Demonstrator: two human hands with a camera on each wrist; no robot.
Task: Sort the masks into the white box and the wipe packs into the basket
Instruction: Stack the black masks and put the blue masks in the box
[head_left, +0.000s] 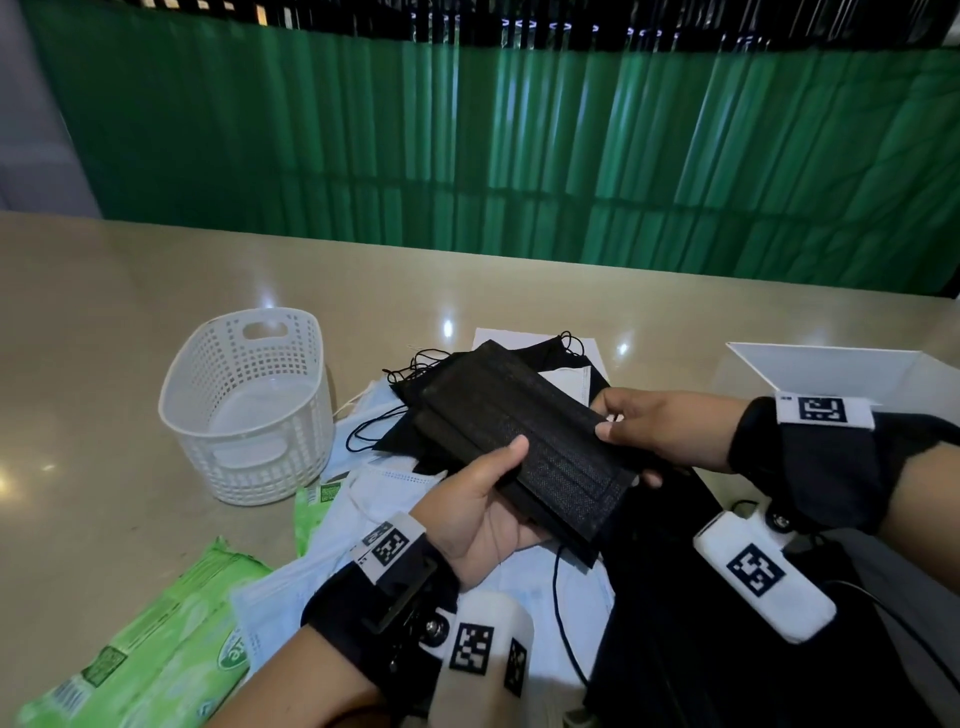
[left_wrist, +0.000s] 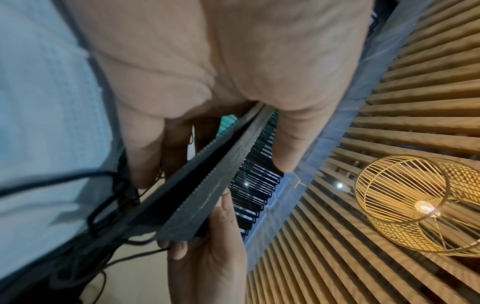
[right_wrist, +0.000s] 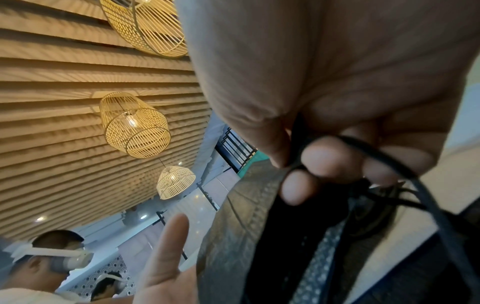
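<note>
Two green wipe packs (head_left: 150, 639) visible at 7 o'clock on the surface (head_left: 104, 322), one half under pale blue masks (head_left: 374, 499). Mask pile too overlapped to count. Left hand (head_left: 483, 514) fingers clamped on a black mask stack (head_left: 524, 441): pleated, at least two layers seen edge-on, held above the pile. Right hand (head_left: 660, 426) pinches its 3 o'clock end. One white basket (head_left: 249, 405) at 10 o'clock, one white box (head_left: 831, 369) at 2 o'clock.

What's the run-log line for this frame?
left hand: grips black masks | right hand: pinches other end | basket: no packs | white box: right | wipe pack: on table
</note>
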